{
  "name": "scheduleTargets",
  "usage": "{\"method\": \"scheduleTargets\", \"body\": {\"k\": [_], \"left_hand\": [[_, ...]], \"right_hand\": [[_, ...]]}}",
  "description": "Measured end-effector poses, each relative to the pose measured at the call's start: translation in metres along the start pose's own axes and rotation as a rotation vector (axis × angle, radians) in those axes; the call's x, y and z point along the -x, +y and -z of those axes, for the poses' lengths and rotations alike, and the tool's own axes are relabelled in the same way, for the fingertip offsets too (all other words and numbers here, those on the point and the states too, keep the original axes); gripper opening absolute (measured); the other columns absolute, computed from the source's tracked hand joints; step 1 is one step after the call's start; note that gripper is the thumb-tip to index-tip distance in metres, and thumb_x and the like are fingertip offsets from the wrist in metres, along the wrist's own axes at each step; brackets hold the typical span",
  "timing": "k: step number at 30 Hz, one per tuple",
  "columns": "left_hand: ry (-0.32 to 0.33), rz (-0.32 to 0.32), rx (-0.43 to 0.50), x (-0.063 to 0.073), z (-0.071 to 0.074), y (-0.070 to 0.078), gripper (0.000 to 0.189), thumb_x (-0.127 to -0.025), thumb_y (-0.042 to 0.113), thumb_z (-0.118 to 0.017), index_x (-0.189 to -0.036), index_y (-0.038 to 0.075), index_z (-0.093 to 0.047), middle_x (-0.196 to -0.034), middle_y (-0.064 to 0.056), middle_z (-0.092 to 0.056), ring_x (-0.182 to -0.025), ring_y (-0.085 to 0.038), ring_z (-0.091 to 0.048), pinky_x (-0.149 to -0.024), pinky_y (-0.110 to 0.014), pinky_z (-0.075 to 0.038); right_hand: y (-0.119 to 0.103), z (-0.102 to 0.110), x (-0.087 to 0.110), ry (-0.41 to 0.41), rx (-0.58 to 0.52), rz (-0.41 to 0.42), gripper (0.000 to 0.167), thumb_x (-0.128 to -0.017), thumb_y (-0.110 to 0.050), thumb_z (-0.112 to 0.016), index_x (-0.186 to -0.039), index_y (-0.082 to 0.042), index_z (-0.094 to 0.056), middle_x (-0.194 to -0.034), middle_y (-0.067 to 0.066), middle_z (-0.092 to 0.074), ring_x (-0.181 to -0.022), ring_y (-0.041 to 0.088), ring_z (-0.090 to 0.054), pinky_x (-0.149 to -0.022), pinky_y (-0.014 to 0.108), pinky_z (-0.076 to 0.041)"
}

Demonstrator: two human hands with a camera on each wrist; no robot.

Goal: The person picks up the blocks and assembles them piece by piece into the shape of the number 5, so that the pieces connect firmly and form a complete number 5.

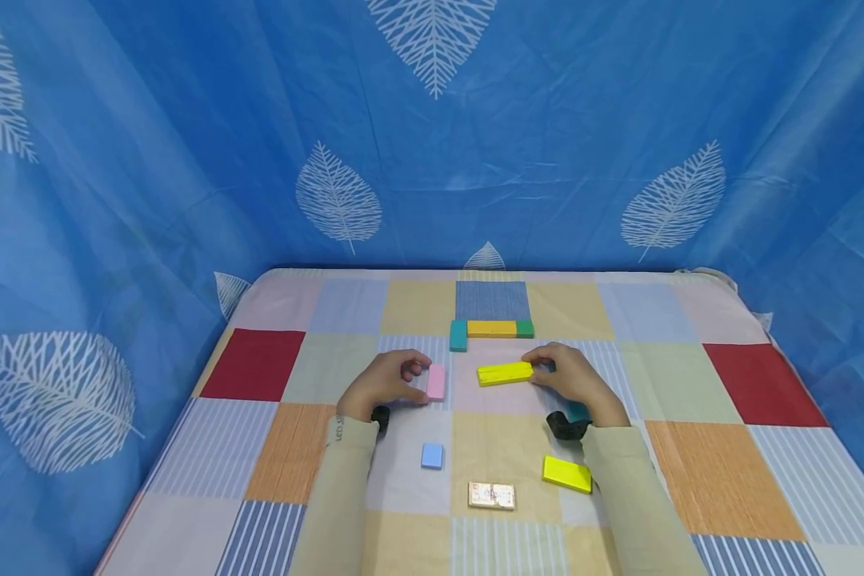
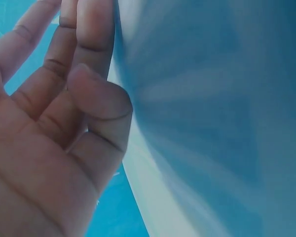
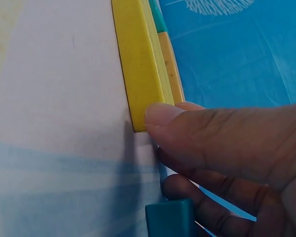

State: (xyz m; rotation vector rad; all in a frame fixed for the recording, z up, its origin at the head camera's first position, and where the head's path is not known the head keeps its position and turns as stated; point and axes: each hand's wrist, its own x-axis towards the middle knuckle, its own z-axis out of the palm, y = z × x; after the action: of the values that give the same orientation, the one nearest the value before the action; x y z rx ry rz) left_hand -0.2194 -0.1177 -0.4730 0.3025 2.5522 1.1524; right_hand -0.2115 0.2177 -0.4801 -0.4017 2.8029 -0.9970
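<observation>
In the head view, my left hand (image 1: 385, 380) is at the pink block (image 1: 436, 382), with thumb and index fingertip at the two ends of its left side. The left wrist view shows the bent thumb and the fingers of that hand (image 2: 74, 108), but not the block. My right hand (image 1: 572, 376) pinches the right end of a long yellow block (image 1: 504, 374) between thumb and fingers. The right wrist view shows the thumb on the near end of this yellow block (image 3: 138, 64). Close below the right fingers is a teal block (image 3: 170, 219), mostly hidden by the hand in the head view.
Farther back stand a teal block (image 1: 458, 336), an orange-yellow block (image 1: 491, 329) and a green block (image 1: 525, 329), touching in a row. Nearer lie a blue square block (image 1: 432, 456), a patterned block (image 1: 492, 495) and another yellow block (image 1: 566, 474) on the patchwork cloth (image 1: 317, 456). Blue curtains surround the table.
</observation>
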Motion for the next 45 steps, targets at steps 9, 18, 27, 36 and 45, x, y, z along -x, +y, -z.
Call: {"method": "scheduleTargets", "body": {"k": [9, 18, 27, 36, 45], "left_hand": [[-0.001, 0.014, -0.034, -0.011, -0.006, 0.006, 0.055, -0.079, 0.004, -0.096, -0.129, 0.009, -0.075, -0.106, -0.004, -0.067, -0.097, -0.021, -0.056, -0.088, -0.034, -0.052], [-0.007, 0.004, -0.051, -0.020, -0.010, 0.009, 0.056, -0.080, 0.005, -0.096, -0.131, 0.009, -0.074, -0.102, -0.003, -0.065, -0.094, -0.021, -0.054, -0.084, -0.031, -0.050], [-0.007, -0.025, -0.052, -0.025, -0.012, 0.013, 0.054, -0.081, 0.005, -0.095, -0.131, 0.008, -0.074, -0.101, -0.003, -0.064, -0.090, -0.020, -0.053, -0.083, -0.032, -0.048], [0.001, -0.002, -0.068, -0.030, -0.015, 0.016, 0.055, -0.081, 0.005, -0.095, -0.133, 0.010, -0.074, -0.102, -0.003, -0.065, -0.094, -0.021, -0.055, -0.086, -0.032, -0.049], [0.017, 0.014, -0.087, -0.030, -0.017, 0.021, 0.056, -0.081, 0.006, -0.095, -0.133, 0.012, -0.074, -0.103, -0.003, -0.066, -0.096, -0.022, -0.056, -0.087, -0.034, -0.052]], "right_hand": [[0.002, 0.001, 0.001, 0.001, -0.009, 0.001, 0.029, -0.096, 0.005, -0.075, -0.126, 0.007, -0.074, -0.120, 0.023, -0.073, -0.114, 0.043, -0.065, -0.105, 0.061, -0.051], [0.005, 0.001, -0.001, -0.014, -0.031, 0.030, 0.036, -0.094, 0.000, -0.081, -0.129, 0.006, -0.073, -0.123, 0.024, -0.072, -0.114, 0.042, -0.065, -0.105, 0.061, -0.051], [0.004, 0.006, -0.007, -0.054, -0.017, 0.086, 0.033, -0.091, 0.000, -0.084, -0.123, 0.005, -0.076, -0.111, 0.016, -0.072, -0.093, 0.027, -0.057, -0.089, 0.048, -0.052], [0.003, 0.008, -0.012, -0.082, 0.009, 0.089, 0.031, -0.090, 0.002, -0.084, -0.120, 0.005, -0.077, -0.107, 0.013, -0.071, -0.091, 0.026, -0.056, -0.087, 0.046, -0.051], [-0.001, 0.006, -0.018, -0.097, 0.021, 0.035, 0.033, -0.090, 0.003, -0.083, -0.122, 0.003, -0.077, -0.112, 0.013, -0.074, -0.097, 0.028, -0.058, -0.097, 0.051, -0.052]]}}
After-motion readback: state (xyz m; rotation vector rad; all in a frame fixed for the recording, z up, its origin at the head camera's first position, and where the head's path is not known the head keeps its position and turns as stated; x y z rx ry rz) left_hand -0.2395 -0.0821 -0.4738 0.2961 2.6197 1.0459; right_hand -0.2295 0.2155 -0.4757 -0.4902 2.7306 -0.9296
